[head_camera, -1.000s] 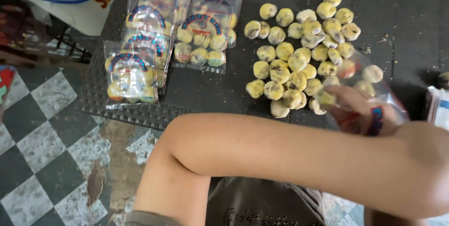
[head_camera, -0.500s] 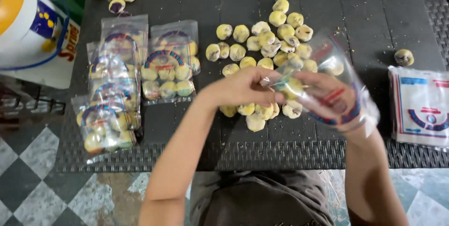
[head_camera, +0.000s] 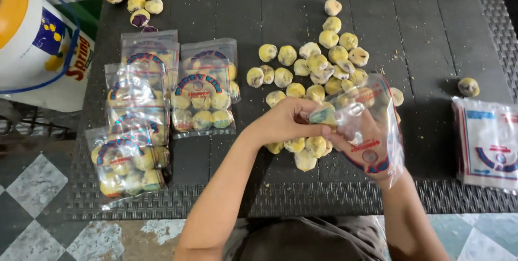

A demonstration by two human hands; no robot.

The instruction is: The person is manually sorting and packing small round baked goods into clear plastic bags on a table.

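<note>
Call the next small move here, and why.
Probably push the pastry in the left hand down into the bag. The right hand holds the bag open, the pastry sits at its mouth, and the loose pile is unpacked beside the filled bags.

Clear plastic bag (head_camera: 372,131), printed red and blue, held open and upright over dark table. Round yellow pastry (head_camera: 322,114) pinched at its mouth, others already inside.
</note>
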